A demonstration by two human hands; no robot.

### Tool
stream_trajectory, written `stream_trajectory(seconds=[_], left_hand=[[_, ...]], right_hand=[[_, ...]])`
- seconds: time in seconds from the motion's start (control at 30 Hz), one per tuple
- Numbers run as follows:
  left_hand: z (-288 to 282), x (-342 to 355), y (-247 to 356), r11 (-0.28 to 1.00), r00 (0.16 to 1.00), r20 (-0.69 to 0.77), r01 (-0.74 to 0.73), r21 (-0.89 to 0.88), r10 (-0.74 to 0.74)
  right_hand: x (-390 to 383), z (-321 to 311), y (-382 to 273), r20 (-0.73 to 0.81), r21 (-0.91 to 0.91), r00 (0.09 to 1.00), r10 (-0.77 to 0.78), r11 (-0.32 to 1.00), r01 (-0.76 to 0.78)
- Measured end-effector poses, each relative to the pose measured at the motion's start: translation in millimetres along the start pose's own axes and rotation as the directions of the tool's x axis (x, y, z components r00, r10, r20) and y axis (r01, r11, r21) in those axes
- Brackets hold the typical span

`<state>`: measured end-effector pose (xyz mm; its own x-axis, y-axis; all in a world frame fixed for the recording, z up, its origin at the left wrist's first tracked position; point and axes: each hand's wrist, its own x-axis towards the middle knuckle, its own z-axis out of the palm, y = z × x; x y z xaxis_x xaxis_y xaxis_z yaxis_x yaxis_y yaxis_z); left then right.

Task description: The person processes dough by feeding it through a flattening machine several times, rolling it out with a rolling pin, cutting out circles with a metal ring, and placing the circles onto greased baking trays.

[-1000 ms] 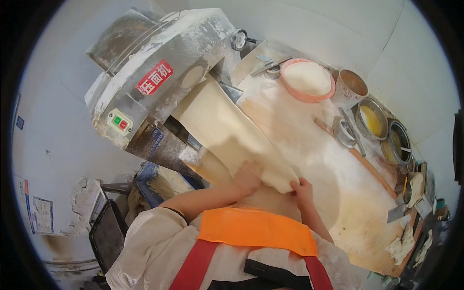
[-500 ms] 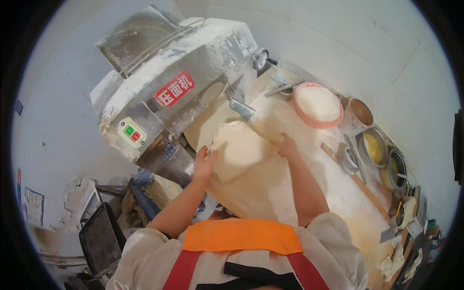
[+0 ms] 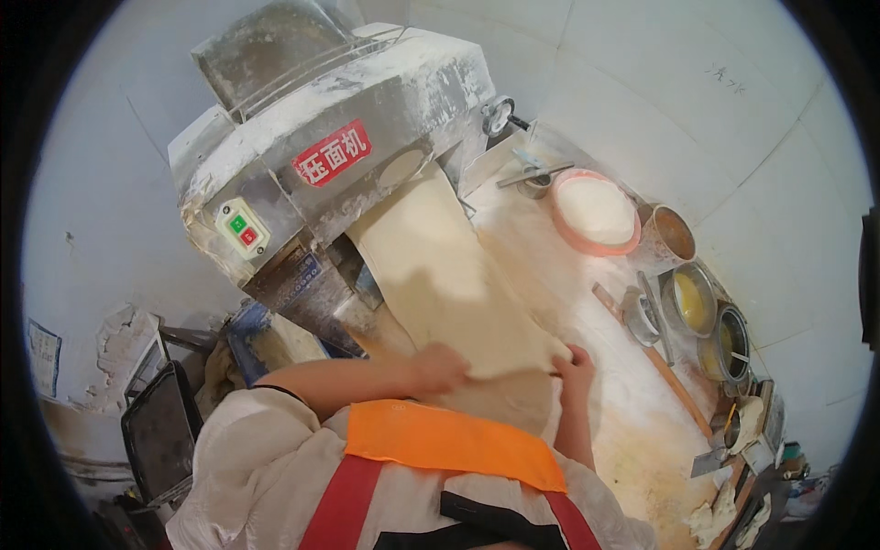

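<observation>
A long, pale dough sheet (image 3: 431,275) slopes out of the floury metal dough-pressing machine (image 3: 376,174) and runs over the table toward me. At its near right corner, my right hand (image 3: 575,365) is closed, with fingers and thumb pinching the edge. My left hand (image 3: 442,369) is at the near left part of the sheet, by its front edge. Motion smears its fingers, so I cannot make out whether they hold the dough. Another layer of dough shows under the near edge, between my hands and the orange top of my apron (image 3: 449,440).
To the right, a floury table (image 3: 632,440) holds a rolling pin (image 3: 678,390). Along the wall stand a pink bowl (image 3: 600,250) of flour, a brown-lined tub (image 3: 674,234) and metal pots. The machine's control buttons (image 3: 242,228) are at left. A black tray (image 3: 163,440) leans lower left.
Both hands have come back toward my body. The dough, bunched in a folded flap between them before, now lies drawn out long from the machine. My right hand has closed on its corner.
</observation>
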<state>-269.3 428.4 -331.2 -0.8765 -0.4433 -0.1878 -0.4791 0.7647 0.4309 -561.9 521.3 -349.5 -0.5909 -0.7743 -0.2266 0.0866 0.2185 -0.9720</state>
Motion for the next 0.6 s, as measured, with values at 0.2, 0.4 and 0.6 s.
stream_trajectory(seconds=[0.2,0.4,0.6], left_hand=[[-31,3,75,0.939,0.992,-0.101,-0.101,-0.329,0.071],[-96,-43,-37,0.225,0.637,-0.212,-0.061,-0.972,-0.741],[-25,-42,-79,0.917,0.498,-0.786,0.335,-0.215,-0.366]], right_hand=[[20,-33,-86,-0.048,-0.098,0.988,-0.149,0.985,0.144],[59,110,-167,0.291,0.145,0.824,-0.487,0.873,0.465],[139,202,-29,0.279,-0.762,0.956,0.092,0.626,0.162]])
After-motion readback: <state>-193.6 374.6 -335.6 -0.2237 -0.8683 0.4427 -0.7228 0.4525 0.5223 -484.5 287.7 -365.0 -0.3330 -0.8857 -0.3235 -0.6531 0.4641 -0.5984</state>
